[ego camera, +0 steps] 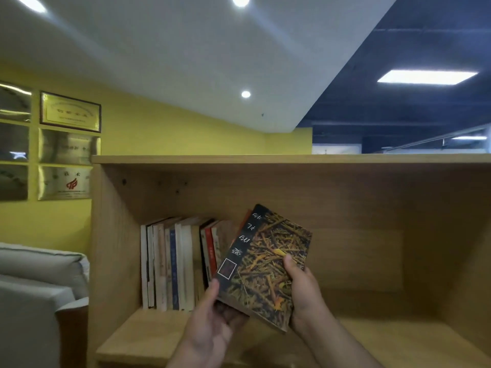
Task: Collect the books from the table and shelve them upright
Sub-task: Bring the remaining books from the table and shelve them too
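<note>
Both hands, left (212, 318) and right (303, 293), clasp the tilted book (265, 264) at frame centre; best to straighten it, then slide it against the row (180, 264) on the shelf (148, 330).

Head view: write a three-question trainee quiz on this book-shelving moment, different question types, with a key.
1. True or false: the book is held by both the left hand and the right hand.
2. Where does the row of books stand on the shelf? A) far right B) left part C) lying flat in the middle
3. Fill in: the held book is ____, not yet upright.

Key: 1 true; 2 B; 3 tilted
</note>
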`<state>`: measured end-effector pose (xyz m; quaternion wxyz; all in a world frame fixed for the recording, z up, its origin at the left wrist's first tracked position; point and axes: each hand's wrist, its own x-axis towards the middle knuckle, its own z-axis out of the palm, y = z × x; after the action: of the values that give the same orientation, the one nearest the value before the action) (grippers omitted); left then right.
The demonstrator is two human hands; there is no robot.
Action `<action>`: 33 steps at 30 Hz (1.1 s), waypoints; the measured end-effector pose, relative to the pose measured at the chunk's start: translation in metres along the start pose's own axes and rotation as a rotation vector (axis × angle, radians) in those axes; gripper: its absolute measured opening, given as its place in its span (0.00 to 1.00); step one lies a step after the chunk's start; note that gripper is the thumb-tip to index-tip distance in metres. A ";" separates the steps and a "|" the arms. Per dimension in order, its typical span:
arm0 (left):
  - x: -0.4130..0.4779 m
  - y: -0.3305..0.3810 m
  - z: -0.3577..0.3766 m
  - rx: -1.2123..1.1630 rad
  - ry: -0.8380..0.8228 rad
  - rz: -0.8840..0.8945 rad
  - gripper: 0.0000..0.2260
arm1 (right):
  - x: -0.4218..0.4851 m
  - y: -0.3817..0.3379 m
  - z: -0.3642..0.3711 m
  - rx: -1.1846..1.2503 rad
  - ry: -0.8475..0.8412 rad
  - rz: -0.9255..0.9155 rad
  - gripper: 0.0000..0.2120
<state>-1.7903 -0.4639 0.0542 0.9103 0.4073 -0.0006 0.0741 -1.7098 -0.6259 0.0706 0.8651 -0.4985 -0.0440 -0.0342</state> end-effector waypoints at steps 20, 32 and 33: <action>0.059 0.083 0.074 0.400 0.066 -0.181 0.18 | 0.031 -0.029 -0.047 -0.052 -0.084 0.191 0.13; 0.071 -0.013 0.073 0.349 0.216 0.285 0.15 | 0.048 0.027 -0.045 0.201 0.001 0.390 0.15; 0.078 -0.011 0.072 0.350 0.270 0.298 0.12 | 0.049 0.028 -0.046 0.123 -0.015 0.409 0.16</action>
<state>-1.7077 -0.5146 0.0989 0.7967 0.5405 0.0739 0.2600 -1.6567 -0.6524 0.0290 0.8825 -0.4435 0.0497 0.1485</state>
